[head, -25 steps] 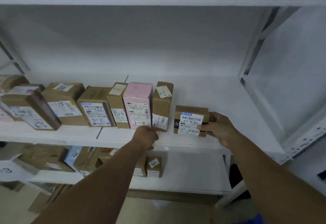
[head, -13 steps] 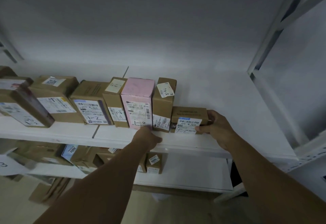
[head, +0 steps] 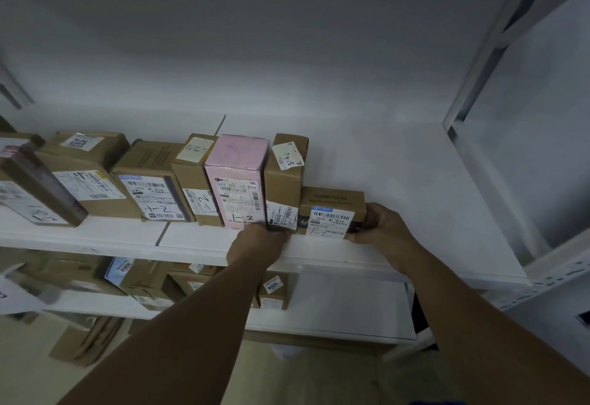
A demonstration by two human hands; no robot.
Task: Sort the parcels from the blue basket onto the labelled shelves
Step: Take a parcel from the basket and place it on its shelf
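Observation:
A small brown parcel (head: 332, 202) with a white barcode label stands on the white shelf (head: 424, 213), at the right end of a row of parcels. It touches a tall brown box (head: 284, 181). My right hand (head: 381, 229) grips the small parcel's right end, thumb at the front lower corner. My left hand (head: 257, 245) is curled like a fist, its knuckles against the bottom front of the pink box (head: 236, 168) and the tall brown box. The blue basket is out of view.
More brown parcels marked "1-2" fill the shelf to the left (head: 150, 181). The shelf is bare to the right of the small parcel, up to the white upright frame (head: 479, 91). A lower shelf (head: 344, 312) holds more boxes, among them one labelled 4004 (head: 273, 289).
My right hand has slid the small parcel left until it touches the tall brown box. My left hand has stayed at the base of the row. The camera has tilted down slightly.

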